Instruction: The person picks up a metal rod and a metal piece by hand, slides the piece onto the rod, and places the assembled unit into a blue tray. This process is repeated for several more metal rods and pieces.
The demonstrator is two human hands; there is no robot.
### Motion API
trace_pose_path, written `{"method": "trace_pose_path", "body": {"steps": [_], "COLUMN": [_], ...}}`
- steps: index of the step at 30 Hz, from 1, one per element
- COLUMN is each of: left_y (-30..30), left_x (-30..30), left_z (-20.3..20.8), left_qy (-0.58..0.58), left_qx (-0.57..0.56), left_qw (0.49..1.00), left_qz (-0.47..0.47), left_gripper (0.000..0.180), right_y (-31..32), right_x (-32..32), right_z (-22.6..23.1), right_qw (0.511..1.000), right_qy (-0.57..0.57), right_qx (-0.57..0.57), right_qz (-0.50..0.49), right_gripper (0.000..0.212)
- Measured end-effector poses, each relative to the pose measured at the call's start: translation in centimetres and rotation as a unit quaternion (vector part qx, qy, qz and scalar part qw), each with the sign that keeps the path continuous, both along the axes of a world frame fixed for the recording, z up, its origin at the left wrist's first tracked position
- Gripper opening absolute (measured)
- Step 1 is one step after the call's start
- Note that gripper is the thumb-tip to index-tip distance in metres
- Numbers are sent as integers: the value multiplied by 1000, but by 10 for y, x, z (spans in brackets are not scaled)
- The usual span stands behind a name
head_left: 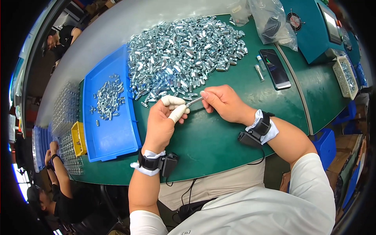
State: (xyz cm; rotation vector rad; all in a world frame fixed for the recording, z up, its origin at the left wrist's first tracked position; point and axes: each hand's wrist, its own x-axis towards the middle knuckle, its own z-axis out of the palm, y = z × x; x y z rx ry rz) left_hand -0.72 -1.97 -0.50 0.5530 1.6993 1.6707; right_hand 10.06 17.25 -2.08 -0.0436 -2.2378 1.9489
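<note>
A slim grey metal rod point(195, 100) runs between my two hands above the green table. My right hand point(225, 102) pinches its right end between thumb and fingers. White finger cots cover the thumb and some fingers of my left hand point(163, 116), which is closed at the rod's other end. A small shiny bit of metal shows at those fingertips, mostly hidden, so whether it is a separate part cannot be told. Just beyond my hands spreads a large heap of small silver metal sleeves point(184, 51). More loose sleeves point(109, 98) lie in the blue tray point(113, 139) on the left.
A phone point(275, 70) and two small tubes point(259, 73) lie right of the heap. Farther right stand a teal machine point(309, 31) and a white basket point(344, 78). A yellow bin point(78, 137) and clear racks point(66, 113) sit left. Other people are at the left.
</note>
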Motion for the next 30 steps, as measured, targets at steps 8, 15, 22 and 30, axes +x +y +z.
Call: {"method": "trace_pose_path", "body": {"steps": [8, 15, 22, 30], "left_y": [2, -2, -22, -30], "left_x": [10, 3, -44, -38], "left_z": [3, 6, 23, 1], "left_qy": [-4, 119, 203, 438], "left_qx": [19, 48, 24, -296], "left_qw": [1000, 992, 887, 849], "left_qz": [1, 13, 414, 26], "left_gripper": [8, 8, 13, 28], "right_y": [-3, -1, 0, -3], "right_x": [2, 2, 0, 0], "right_z": [-1, -1, -6, -4], "right_qw": [999, 1000, 997, 999], "right_qy": [2, 2, -14, -25], "right_qx": [36, 10, -54, -32], "right_qz": [31, 15, -46, -36], "right_gripper": [40, 40, 41, 42]}}
